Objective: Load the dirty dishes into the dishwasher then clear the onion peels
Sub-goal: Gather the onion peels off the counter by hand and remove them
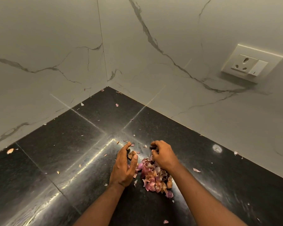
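We cup our left hand (123, 167) and right hand (163, 156), fingers loosely curled and clutching nothing firmly, around the onion peels (155, 176) at lower centre; sweep inward, then chase far-corner flakes (117, 104) on the tabletop (72, 136).

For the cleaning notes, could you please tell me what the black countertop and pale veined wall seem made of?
Black countertop: apparently polished speckled granite, with glossy light streaks and seams. Pale veined wall: likely marble-look tile or slab, satin sheen, grey veins.

Black counter (59, 144), veined marble walls (153, 79), wall socket (250, 64).
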Demonstrator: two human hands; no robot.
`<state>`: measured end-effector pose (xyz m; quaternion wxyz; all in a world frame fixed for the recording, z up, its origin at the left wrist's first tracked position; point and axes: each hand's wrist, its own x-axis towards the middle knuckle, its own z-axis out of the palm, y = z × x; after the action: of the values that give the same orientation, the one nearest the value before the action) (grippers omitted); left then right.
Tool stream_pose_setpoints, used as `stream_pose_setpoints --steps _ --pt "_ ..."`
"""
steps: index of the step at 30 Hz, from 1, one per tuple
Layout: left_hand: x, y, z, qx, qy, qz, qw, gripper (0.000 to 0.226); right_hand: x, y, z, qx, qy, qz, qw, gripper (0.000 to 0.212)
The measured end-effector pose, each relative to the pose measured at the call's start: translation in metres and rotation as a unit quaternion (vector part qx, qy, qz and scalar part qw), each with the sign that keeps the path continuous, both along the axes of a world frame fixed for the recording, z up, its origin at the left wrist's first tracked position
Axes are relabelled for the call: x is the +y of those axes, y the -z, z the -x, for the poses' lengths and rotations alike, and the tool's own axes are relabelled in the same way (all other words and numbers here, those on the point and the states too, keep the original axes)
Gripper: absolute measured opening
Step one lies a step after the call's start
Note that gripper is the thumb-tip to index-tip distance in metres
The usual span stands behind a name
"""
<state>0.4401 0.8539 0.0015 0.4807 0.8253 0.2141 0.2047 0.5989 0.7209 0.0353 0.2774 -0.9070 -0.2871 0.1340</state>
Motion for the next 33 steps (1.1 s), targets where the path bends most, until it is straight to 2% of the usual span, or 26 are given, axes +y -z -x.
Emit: stream_pose_setpoints --steps 4,9,15,21,28,31,33 --pt "0.000 -0.001 0.000 -0.006 -0.013 0.012 1.000 0.062 0.032 -0.014 -0.008 -0.002 -0.039 0.103 0.994 0.024" --pt "0.001 -0.001 0.000 -0.001 -0.019 0.015 1.000 0.062 0.040 -0.012 -0.009 -0.005 -0.046 0.154 0.987 0.017" --pt "0.001 0.001 -0.001 0.007 -0.014 0.012 1.000 0.061 0.030 -0.010 -0.008 0.038 -0.028 0.086 0.995 0.026" --pt "0.002 0.002 -0.001 0.006 -0.014 0.007 1.000 0.059 0.018 -0.011 -0.004 0.086 -0.039 0.092 0.991 0.037" --pt "0.005 0.004 -0.006 0.007 -0.022 0.015 1.000 0.048 -0.015 0.005 0.007 0.168 0.072 -0.034 0.983 0.030" --pt "0.017 0.006 -0.019 0.031 -0.052 -0.066 0.996 0.053 -0.030 0.011 0.016 0.224 0.114 -0.105 0.962 0.031" --pt "0.031 0.005 -0.035 0.137 -0.048 -0.147 0.978 0.069 -0.037 0.017 0.020 0.245 0.133 -0.131 0.951 0.034"
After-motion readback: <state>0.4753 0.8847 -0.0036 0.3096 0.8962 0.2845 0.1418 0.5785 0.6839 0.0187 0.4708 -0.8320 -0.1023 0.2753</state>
